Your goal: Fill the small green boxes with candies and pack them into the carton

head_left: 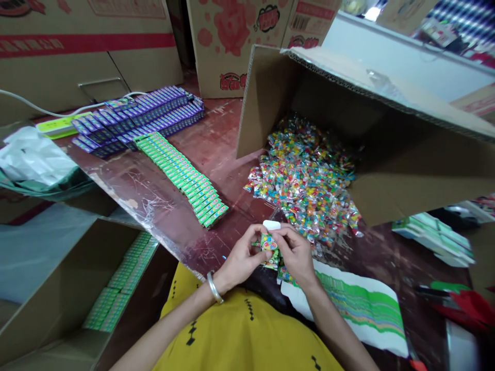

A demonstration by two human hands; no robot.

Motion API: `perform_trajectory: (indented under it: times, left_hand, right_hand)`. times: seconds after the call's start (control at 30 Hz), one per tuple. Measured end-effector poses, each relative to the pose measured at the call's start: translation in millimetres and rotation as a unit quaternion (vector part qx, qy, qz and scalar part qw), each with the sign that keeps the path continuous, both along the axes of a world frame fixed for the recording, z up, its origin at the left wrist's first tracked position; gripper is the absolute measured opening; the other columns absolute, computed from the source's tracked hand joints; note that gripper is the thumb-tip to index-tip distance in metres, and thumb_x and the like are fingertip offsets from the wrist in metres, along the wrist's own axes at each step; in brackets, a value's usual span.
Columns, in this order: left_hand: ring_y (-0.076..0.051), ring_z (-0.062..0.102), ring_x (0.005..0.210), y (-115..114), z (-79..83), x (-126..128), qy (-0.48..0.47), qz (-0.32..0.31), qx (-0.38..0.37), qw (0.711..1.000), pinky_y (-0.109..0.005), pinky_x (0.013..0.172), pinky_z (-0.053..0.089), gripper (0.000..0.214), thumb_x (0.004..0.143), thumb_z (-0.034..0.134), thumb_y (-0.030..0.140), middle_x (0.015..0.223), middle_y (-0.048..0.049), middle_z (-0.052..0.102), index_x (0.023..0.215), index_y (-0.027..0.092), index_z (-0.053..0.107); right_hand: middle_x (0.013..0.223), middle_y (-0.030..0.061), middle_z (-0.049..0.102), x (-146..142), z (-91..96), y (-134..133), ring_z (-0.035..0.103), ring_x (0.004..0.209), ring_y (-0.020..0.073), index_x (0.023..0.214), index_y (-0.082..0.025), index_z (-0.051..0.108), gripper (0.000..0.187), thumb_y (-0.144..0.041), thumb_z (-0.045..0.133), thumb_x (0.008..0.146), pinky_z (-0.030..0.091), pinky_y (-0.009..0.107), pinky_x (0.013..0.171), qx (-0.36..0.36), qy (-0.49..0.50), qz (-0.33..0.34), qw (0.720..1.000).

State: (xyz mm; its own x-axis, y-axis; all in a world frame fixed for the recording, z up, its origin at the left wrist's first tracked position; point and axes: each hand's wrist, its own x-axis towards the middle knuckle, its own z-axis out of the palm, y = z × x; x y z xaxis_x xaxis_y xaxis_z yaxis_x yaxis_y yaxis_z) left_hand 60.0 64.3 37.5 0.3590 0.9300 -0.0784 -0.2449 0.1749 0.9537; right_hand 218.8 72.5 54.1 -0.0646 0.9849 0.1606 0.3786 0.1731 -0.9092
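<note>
Between my two hands is a small green printed candy box (269, 248), upright, with its white top flap raised. My left hand (244, 253), a silver bangle on its wrist, grips the box from the left with thumb and fingers. My right hand (297, 253) pinches the box's upper right side near the flap. Just beyond my hands lies a heap of small clear candy packets (305, 180), spilling from a tipped cardboard carton (402, 170). Flat green-and-white box blanks (359, 304) are fanned out beside my right forearm.
A row of green boxes (183, 178) runs across the red table (216, 129). Stacked purple boxes (143, 118) stand behind it. An open carton (50, 288) with green boxes sits low at left. More blanks (433, 239) and a red item (469, 312) lie at right.
</note>
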Motion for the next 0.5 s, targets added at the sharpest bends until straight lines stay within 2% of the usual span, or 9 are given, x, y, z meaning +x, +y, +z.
perform_trajectory:
  times: [0.07, 0.13, 0.23, 0.37, 0.5]
  left_hand:
    - [-0.015, 0.054, 0.089, 0.4, 1.4, 0.3, 0.004, 0.006, 0.004, 1.0, -0.022, 0.073, 0.044, 0.036, 0.082, 0.066, 0.029, 0.101, -0.0036, 0.057, 0.111, 0.021, 0.047]
    - [-0.016, 0.054, 0.094, 0.8, 2.4, 0.7, -0.003, 0.015, 0.002, 1.0, -0.022, 0.075, 0.044, 0.037, 0.083, 0.065, 0.028, 0.106, -0.0053, 0.057, 0.113, 0.021, 0.046]
    - [-0.015, 0.055, 0.092, 0.0, 2.0, 1.7, -0.03, 0.031, -0.014, 0.999, -0.022, 0.072, 0.045, 0.041, 0.082, 0.066, 0.027, 0.105, -0.0045, 0.057, 0.114, 0.022, 0.04]
    - [-0.013, 0.057, 0.085, -2.6, 0.0, 1.7, -0.021, 0.042, -0.03, 0.998, -0.021, 0.068, 0.045, 0.044, 0.08, 0.068, 0.026, 0.097, -0.0015, 0.057, 0.111, 0.023, 0.038]
    - [-0.017, 0.058, 0.097, -3.0, 1.9, -1.2, 0.029, 0.049, -0.006, 0.998, -0.024, 0.074, 0.046, 0.042, 0.081, 0.067, 0.026, 0.105, -0.0043, 0.058, 0.113, 0.022, 0.04]
  right_hand:
    - [0.105, 0.0074, 0.065, -2.2, -0.6, 0.0, 0.062, 0.1, 0.0214, 0.086, -0.022, 0.068, 0.013, -0.028, 0.057, 0.089, 0.05, 0.035, 0.087, 0.008, 0.007, -0.009, 1.0]
    - [0.105, 0.0071, 0.065, -4.7, -1.9, -0.5, 0.063, 0.1, 0.021, 0.091, -0.022, 0.064, 0.009, -0.028, 0.059, 0.088, 0.05, 0.035, 0.086, 0.004, 0.043, -0.025, 0.999]
    - [0.097, 0.0048, 0.066, -7.8, -1.9, -0.2, 0.065, 0.092, 0.0193, 0.1, -0.023, 0.054, 0.017, -0.027, 0.063, 0.085, 0.051, 0.034, 0.083, -0.007, 0.107, -0.046, 0.993]
    - [0.089, 0.0037, 0.065, -7.2, 1.6, 6.1, 0.063, 0.085, 0.0177, 0.082, -0.021, 0.055, 0.014, -0.03, 0.065, 0.083, 0.05, 0.03, 0.078, -0.033, 0.106, -0.003, 0.994]
    - [0.083, 0.0019, 0.065, -0.9, 4.3, 16.1, 0.063, 0.079, 0.0165, 0.079, -0.02, 0.058, 0.022, -0.033, 0.075, 0.075, 0.05, 0.028, 0.071, -0.109, 0.112, 0.018, 0.988]
